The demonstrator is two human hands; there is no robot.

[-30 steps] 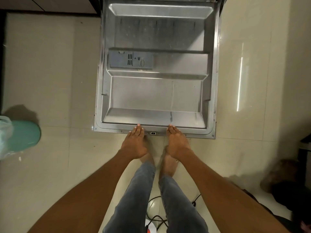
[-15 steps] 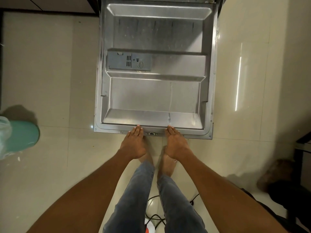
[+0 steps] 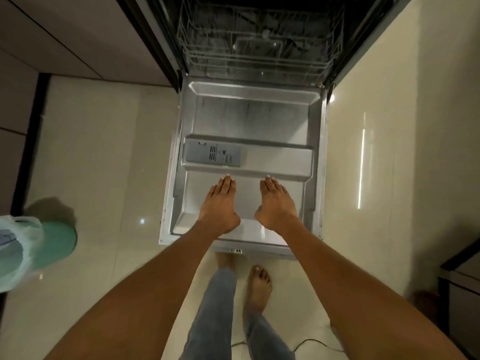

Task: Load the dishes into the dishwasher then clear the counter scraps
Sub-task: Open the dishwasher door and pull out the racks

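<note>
The dishwasher door (image 3: 280,118) lies folded down flat in front of me, its steel inner face up, with a grey detergent dispenser (image 3: 213,153) at its left. Behind it the dark tub shows a wire lower rack (image 3: 257,45) pushed inside; I see no dishes in it. My left hand (image 3: 219,206) and my right hand (image 3: 276,205) reach out side by side over the door's near half, palms down, fingers straight and together, holding nothing. Whether they touch the steel I cannot tell.
A teal bin (image 3: 52,242) lined with a clear plastic bag stands on the tiled floor at the left. Cabinet fronts (image 3: 59,40) run along the left of the dishwasher. A dark cable (image 3: 314,344) lies on the floor by my feet. Dark furniture (image 3: 462,287) stands at the right.
My hands have left the door's front edge and moved forward over its inner face. The view has tilted up, so the tub and rack now show.
</note>
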